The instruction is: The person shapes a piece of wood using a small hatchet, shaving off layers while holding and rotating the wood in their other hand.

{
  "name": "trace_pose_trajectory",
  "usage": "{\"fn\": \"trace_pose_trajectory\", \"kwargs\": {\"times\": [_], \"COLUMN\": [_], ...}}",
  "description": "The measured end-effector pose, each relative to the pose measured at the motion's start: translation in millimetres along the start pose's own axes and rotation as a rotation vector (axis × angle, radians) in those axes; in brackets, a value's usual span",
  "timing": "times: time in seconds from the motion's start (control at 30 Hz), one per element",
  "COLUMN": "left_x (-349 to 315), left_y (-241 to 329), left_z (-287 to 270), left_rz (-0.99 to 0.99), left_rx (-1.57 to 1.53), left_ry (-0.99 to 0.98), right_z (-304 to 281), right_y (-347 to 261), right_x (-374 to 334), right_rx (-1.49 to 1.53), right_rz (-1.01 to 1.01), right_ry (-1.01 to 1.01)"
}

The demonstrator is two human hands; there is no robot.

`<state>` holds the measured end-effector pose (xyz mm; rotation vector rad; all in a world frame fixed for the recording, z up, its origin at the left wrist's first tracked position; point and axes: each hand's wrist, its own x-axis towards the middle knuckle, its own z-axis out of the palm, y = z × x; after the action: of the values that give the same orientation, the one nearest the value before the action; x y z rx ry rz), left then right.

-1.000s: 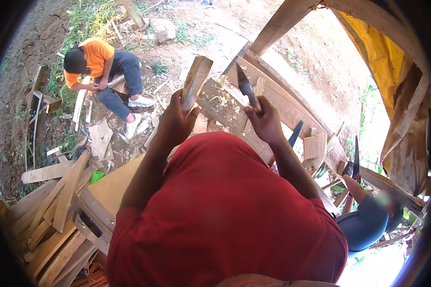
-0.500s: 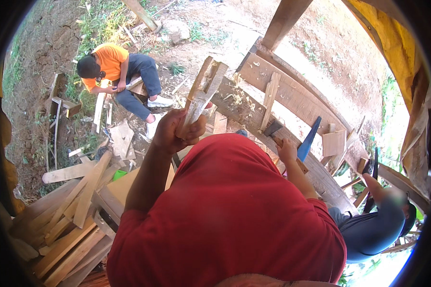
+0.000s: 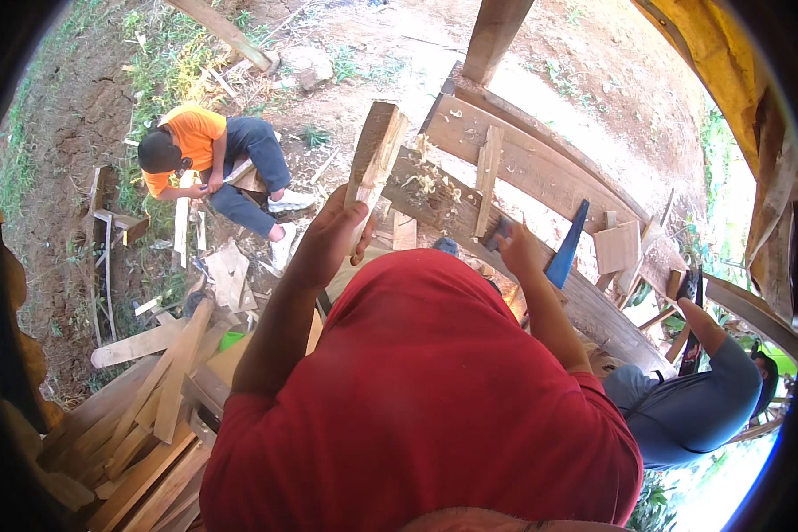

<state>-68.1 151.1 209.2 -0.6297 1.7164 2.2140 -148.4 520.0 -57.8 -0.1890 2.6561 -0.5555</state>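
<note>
My left hand (image 3: 335, 235) is closed round the lower end of a short, split-looking wooden piece (image 3: 377, 160), held up tilted left of the workbench. Its pale, rough-cut side faces right. My right hand (image 3: 521, 250) is over the bench plank, closed at a hand tool with a dark metal head (image 3: 500, 232). The tool's handle is hidden, so its exact kind is unclear. Just right of that hand leans a blue saw blade (image 3: 567, 244).
Wood shavings (image 3: 430, 182) lie on the long bench plank (image 3: 585, 310). A person in orange (image 3: 195, 137) sits working wood at the left; another in dark blue (image 3: 696, 399) bends at the right. Stacked boards (image 3: 155, 461) fill the lower left. A post (image 3: 496, 40) rises beyond the bench.
The wooden piece has turned in my left hand and now shows another side. My right hand has moved up from the tool's wooden handle to its metal head. The view has shifted slightly.
</note>
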Motion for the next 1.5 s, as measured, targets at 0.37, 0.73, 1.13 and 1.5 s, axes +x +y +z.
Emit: {"fn": "trace_pose_trajectory", "kwargs": {"times": [0.37, 0.73, 1.13, 1.5], "left_x": [-2, -23, -63, -56], "left_y": [-12, -17, -26, -34], "left_z": [23, 0, -11, -4], "left_rz": [0.248, 0.077, -0.034, 0.312], "left_rx": [0.852, 0.855, 0.893, 0.953], "left_ry": [0.203, 0.118, -0.013, 0.200], "right_z": [-181, -162, -149, -172], "right_y": [-241, -263, -252, -272], "right_x": [-37, -23, -39, -52], "right_rx": [-0.017, -0.100, -0.152, -0.170], "right_rz": [-0.873, -1.057, -1.168, -1.143], "right_ry": [0.136, -0.109, -0.204, -0.034]}}
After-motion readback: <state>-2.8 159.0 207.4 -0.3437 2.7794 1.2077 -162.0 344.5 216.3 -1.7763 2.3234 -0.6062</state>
